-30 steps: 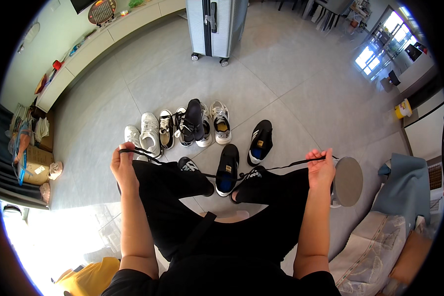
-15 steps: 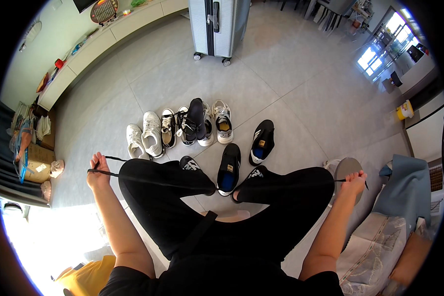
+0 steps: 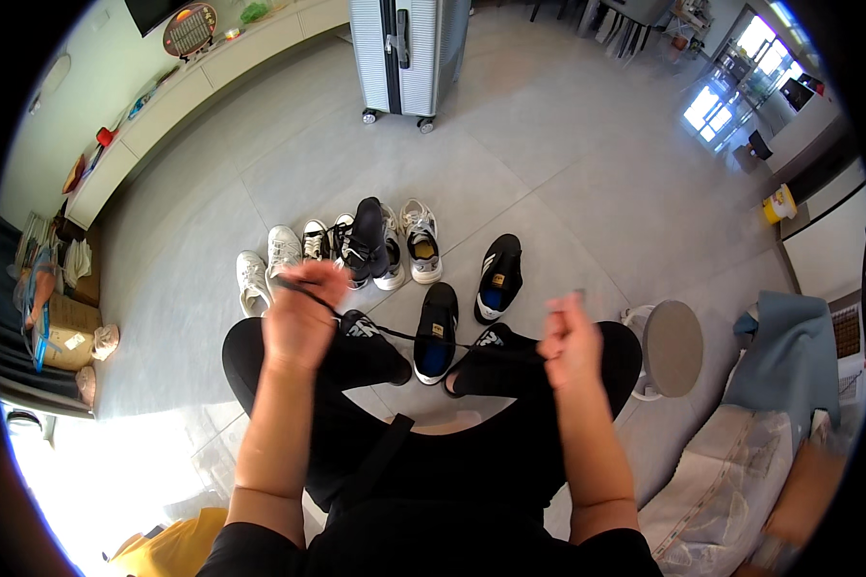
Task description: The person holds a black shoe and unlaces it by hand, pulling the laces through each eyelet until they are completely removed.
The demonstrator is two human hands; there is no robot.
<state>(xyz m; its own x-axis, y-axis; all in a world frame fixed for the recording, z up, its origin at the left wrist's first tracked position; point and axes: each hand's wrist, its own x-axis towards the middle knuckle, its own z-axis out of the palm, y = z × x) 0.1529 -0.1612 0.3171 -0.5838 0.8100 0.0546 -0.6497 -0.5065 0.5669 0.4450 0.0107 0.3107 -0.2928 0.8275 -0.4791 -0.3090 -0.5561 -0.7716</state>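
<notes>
Person seated, black trousers [image 3: 260,365], knees apart, yellow cloth [image 3: 173,546] at lower left. Left hand [image 3: 298,322] raised over left knee, slightly blurred, fingers closed on black lace [image 3: 394,334]. Lace slopes down from it to the right, crossing in front of the shins and over the nearer black shoe. Right hand [image 3: 573,346] above right thigh, motion-blurred, fingers curled in; lace runs toward it, but can't tell if it grips the end. Wrapped bundle [image 3: 712,490] lower right, blue-grey cloth [image 3: 789,351] draped beyond it. Round grey stool [image 3: 674,348] just beside right knee. Nearer black shoe [image 3: 436,332] on floor between the feet, toe pointing away, blue insole showing; second black shoe [image 3: 498,279] just beyond it to the right, tilted slightly. Cardboard box [image 3: 72,332] far left. Row of shoes past left hand: white pair, partly behind the hand, then black-and-white ones, a dark shoe [image 3: 367,236] lying on top, grey-white sneaker [image 3: 421,240] at right end. Yellow-and-white bucket [image 3: 777,204] by the right wall. Silver suitcase [image 3: 409,67] upright farther off, low white cabinet [image 3: 212,67] along left wall.
</notes>
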